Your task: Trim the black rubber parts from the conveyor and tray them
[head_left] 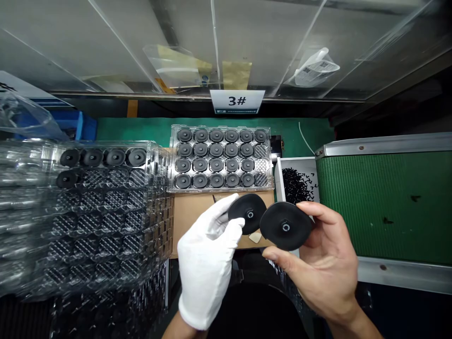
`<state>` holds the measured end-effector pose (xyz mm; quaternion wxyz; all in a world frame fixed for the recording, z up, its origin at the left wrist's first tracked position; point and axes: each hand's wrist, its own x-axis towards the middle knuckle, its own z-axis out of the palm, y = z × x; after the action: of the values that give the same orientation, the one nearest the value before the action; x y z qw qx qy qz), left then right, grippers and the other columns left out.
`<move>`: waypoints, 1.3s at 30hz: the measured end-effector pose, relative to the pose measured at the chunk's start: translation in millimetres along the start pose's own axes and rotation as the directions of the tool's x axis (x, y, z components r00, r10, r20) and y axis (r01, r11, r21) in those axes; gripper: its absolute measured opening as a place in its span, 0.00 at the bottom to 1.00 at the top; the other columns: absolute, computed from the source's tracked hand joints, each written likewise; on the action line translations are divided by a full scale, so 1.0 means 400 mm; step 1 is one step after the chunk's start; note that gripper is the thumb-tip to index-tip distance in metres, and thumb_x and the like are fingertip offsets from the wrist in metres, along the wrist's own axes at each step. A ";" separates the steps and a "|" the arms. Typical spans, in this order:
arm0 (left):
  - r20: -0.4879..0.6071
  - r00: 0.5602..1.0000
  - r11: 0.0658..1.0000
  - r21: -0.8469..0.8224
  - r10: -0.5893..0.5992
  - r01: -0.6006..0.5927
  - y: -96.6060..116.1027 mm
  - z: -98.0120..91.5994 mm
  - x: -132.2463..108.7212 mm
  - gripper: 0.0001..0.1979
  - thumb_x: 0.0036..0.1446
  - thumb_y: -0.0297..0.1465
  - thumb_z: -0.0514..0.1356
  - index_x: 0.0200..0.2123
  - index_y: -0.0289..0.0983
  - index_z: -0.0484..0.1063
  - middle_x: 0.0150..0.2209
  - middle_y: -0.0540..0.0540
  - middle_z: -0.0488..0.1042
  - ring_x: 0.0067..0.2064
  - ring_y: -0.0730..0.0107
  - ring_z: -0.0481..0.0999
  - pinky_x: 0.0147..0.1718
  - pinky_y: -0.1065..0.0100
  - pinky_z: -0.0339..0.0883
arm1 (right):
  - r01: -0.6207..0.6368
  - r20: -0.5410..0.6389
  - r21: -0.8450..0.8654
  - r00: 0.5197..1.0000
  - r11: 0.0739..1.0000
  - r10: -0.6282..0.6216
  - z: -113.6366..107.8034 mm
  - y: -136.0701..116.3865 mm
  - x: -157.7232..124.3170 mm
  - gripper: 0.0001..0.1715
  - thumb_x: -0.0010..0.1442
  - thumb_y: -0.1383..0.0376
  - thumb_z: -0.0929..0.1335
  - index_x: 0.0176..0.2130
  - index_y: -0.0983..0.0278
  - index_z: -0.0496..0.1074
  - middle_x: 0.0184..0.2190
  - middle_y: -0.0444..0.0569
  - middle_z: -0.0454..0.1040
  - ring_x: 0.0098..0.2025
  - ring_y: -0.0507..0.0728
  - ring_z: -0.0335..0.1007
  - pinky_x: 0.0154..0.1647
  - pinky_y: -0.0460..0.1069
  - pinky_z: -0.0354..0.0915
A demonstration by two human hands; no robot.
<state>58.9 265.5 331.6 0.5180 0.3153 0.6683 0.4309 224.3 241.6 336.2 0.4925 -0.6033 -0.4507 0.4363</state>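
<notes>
My left hand (208, 263), in a white glove, pinches a black rounded disc (248, 213) between thumb and fingers. Bare, my right hand (326, 259) grips a second black disc (286, 227) by its edges. Both discs face me, each with a small ring mark at its centre, and their edges meet or overlap slightly. Behind them a clear plastic tray (222, 189) holds rows of similar black discs with small centre knobs; a few pockets in its right column hold none. Below the discs lies brown cardboard (192, 212) with a small pale piece (254, 237) on it.
Stacked clear trays (102, 186) stand at left, the top one partly filled with discs. A white box (280, 181) of small black parts (296, 186) sits beside a green conveyor belt (391, 188) at right. A "3#" sign (237, 101) hangs at the back; a blue bin (86, 127) is far left.
</notes>
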 end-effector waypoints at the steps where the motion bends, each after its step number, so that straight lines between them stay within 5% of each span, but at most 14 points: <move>1: -0.003 1.000 1.000 0.001 0.007 -0.007 0.002 0.002 0.001 0.16 0.59 0.30 0.67 0.51 0.43 0.81 0.50 0.50 0.85 0.51 0.64 0.85 0.52 0.74 0.79 | 0.007 -0.007 0.003 1.000 1.000 -0.007 0.001 0.000 0.001 0.43 0.47 0.70 0.83 0.57 0.53 0.70 0.48 0.48 0.71 0.48 0.58 0.76 0.42 0.50 0.75; 13: 0.009 0.997 0.997 -0.009 0.080 -0.080 0.023 0.007 0.006 0.16 0.60 0.27 0.67 0.51 0.45 0.81 0.50 0.53 0.85 0.50 0.70 0.85 0.51 0.79 0.77 | 0.035 -0.024 0.037 0.999 0.999 -0.034 0.006 -0.005 0.013 0.43 0.46 0.70 0.84 0.57 0.52 0.70 0.49 0.47 0.71 0.49 0.57 0.75 0.45 0.48 0.75; 39: 0.027 0.998 0.999 0.013 0.050 -0.050 0.054 0.012 -0.005 0.16 0.60 0.31 0.67 0.52 0.43 0.81 0.51 0.49 0.84 0.52 0.61 0.84 0.52 0.70 0.80 | 0.012 -0.095 0.022 0.995 1.000 -0.010 -0.013 -0.027 0.014 0.42 0.44 0.69 0.84 0.55 0.56 0.71 0.48 0.51 0.74 0.46 0.59 0.78 0.39 0.51 0.79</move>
<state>63.5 274.2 351.7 0.5141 0.3410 0.6560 0.4348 229.4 247.0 347.0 0.5225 -0.6151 -0.4252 0.4096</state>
